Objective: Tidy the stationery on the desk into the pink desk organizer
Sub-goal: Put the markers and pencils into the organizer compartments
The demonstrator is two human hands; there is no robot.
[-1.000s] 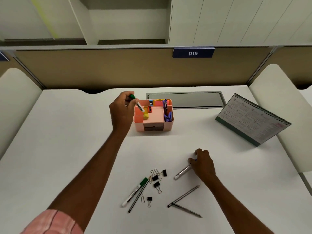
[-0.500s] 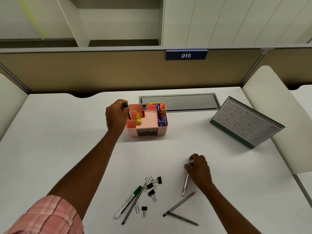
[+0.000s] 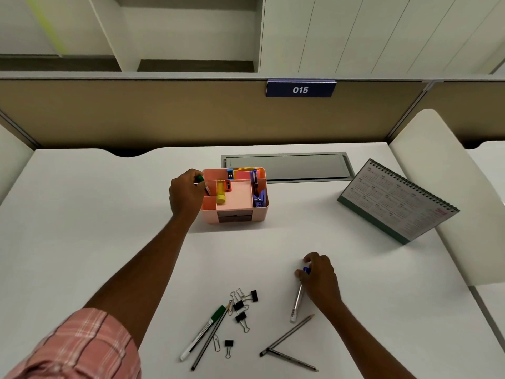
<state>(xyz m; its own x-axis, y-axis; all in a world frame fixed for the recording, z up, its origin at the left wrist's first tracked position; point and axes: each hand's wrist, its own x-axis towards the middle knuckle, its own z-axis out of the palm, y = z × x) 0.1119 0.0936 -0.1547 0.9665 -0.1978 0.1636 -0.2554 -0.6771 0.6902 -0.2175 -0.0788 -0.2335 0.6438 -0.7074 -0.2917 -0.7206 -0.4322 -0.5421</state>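
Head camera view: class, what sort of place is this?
Probably a numbered study carrel or office cubicle: a tan partition with a 015 number plate, a white desk, and a desk calendar.

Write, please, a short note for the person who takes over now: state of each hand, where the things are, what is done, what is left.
Left hand: holds a green-capped marker, tip down in the left compartment of the pink plastic desk organizer.
Right hand: fingers closed on a clear blue-capped pen, its far end on the white desk.
Done: yellow glue stick, sharpeners and purple items already inside.
Left: second green marker, three grey pencils, black binder clips, paper clips.
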